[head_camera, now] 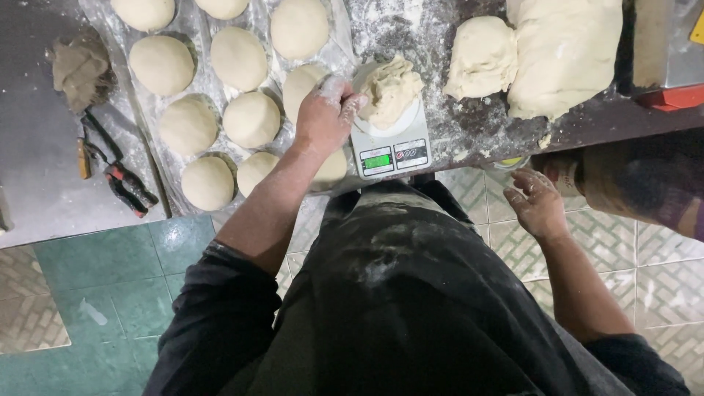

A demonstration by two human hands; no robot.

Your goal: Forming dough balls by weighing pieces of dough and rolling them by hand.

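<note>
your dark apron hides the near edge of the counter (477,139), and the top row of dough balls (238,59) is cut off by the frame, as is the big dough mass (565,51) at the upper right. the readout on the scale (392,150) glows green, but you cannot read it as more than a blur. a tool with red handles (121,180) lies on the steel surface at far left, its shape hard to make out, beside a crumpled brown cloth (79,67).

your left hand (323,117) rests over the left side of the scale, floured fingers (350,104) curled loosely and touching the lump of dough (390,89) that sits on the scale's plate; they press against its side rather than close around it. your right hand (537,204) hangs below the counter edge over the tiled floor (660,271), fingers half spread and holding nothing, close to a brown sack (638,183) at the right.
</note>
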